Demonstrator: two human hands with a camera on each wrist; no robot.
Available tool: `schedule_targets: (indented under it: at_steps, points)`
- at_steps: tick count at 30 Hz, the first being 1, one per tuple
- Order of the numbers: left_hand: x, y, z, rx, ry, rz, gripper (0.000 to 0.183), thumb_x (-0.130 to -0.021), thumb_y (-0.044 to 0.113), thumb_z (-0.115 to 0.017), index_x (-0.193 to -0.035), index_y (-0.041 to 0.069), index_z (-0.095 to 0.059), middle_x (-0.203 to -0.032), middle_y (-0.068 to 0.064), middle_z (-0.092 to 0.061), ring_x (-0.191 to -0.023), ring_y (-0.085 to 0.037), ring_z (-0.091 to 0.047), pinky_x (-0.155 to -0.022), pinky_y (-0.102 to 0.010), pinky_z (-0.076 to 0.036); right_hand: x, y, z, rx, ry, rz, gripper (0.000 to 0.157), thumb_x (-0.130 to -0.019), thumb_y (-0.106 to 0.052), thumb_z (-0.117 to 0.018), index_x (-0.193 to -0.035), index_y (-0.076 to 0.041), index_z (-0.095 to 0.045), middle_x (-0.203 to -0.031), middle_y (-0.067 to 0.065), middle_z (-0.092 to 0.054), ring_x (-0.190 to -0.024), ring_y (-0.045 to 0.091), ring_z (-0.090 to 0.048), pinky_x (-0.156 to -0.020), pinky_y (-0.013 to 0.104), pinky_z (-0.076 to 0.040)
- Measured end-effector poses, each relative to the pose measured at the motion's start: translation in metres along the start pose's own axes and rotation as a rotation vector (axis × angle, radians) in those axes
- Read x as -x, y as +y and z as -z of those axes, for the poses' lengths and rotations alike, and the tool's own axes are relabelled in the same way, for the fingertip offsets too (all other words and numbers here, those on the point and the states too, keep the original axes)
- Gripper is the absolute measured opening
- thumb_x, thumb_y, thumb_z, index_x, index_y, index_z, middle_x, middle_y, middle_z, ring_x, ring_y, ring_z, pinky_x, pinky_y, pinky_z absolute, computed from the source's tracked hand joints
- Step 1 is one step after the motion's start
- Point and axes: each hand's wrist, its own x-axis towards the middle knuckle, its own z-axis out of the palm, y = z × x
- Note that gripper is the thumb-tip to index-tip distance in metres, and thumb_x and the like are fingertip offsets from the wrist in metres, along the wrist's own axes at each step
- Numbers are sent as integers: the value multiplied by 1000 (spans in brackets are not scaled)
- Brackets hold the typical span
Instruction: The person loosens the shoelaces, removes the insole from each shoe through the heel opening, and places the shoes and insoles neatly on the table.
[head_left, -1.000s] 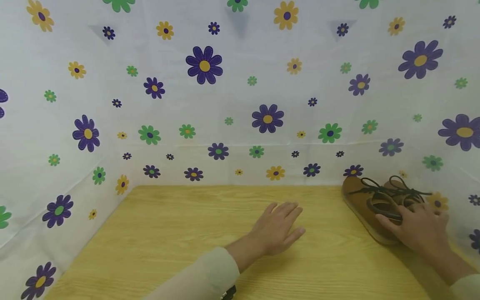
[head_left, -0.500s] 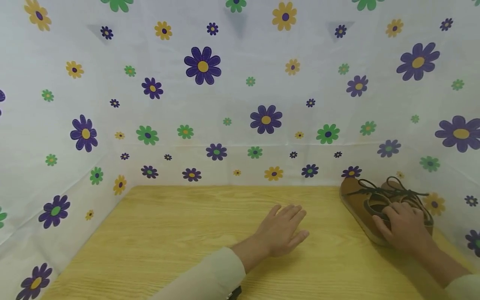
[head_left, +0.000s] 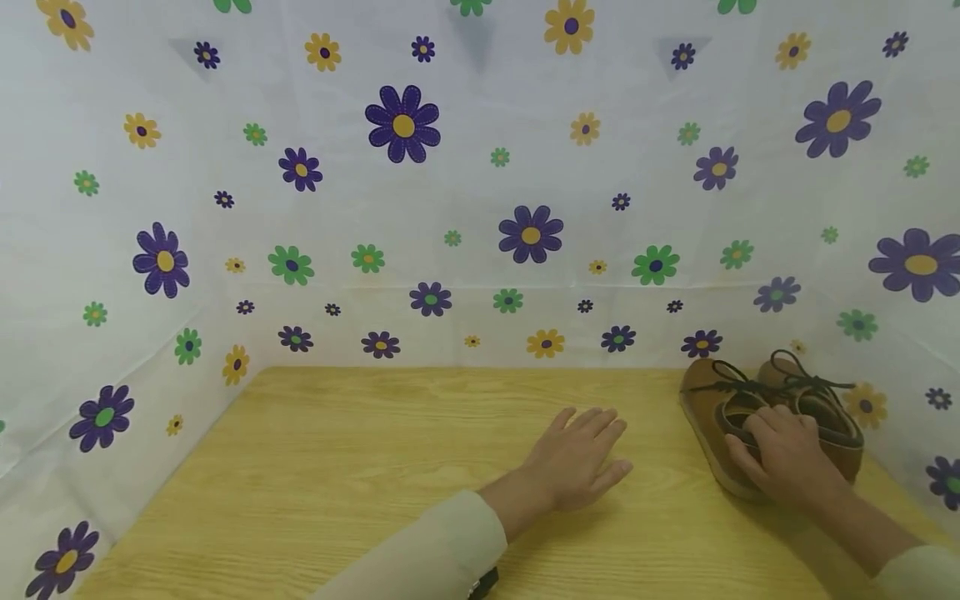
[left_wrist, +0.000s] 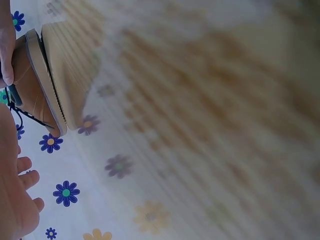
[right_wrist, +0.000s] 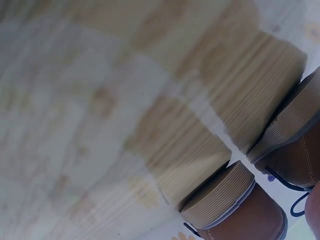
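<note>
A pair of brown lace-up shoes stands at the table's right, toes toward the back wall. My right hand (head_left: pixel 787 462) grips the left shoe (head_left: pixel 703 408) at its heel collar, fingers inside the opening and thumb along the outer side. Beside it is the right shoe (head_left: pixel 845 460), its dark lace tied in a bow. My left hand (head_left: pixel 573 462) hovers palm down over the wood, fingers extended, holding nothing. In the left wrist view, a brown shoe (left_wrist: pixel 34 82) shows side-on with its ridged pale sole. Both heels appear in the right wrist view, one shoe (right_wrist: pixel 250 215) below the other.
The light wood-grain table (head_left: pixel 375 467) meets a white cloth wall (head_left: pixel 465 192) with purple, green and yellow flowers, which runs round the back and both sides. Both shoes stand close to the right-hand wall and the back edge.
My right hand has moved left, from between the shoes onto the left shoe's heel, and that heel has swung left. My left hand has drifted slightly right.
</note>
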Motion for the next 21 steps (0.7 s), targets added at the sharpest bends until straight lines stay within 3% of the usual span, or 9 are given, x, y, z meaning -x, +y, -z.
schedule_targets:
  at_steps: [10,21]
  points:
    - [-5,3,-4,-36,-11,-27,59,-98,52,-17,-146,20,-28,-152,1,-30,-140,-17,-28,-113,-45,-21,-7,-15,-3,-68,64,101,25,-83,-28,-57,-66,-16,-43,-68,-6,-43,-65,11,-36,-63,31,-22]
    - [-10,13,-7,-93,-26,-68,60,-97,54,-17,-147,22,-26,-153,4,-27,-141,-16,-26,-114,-43,-20,-14,-28,-9,-109,60,111,23,-79,-27,-60,-66,-14,-46,-70,-5,-45,-70,16,-41,-67,34,-27]
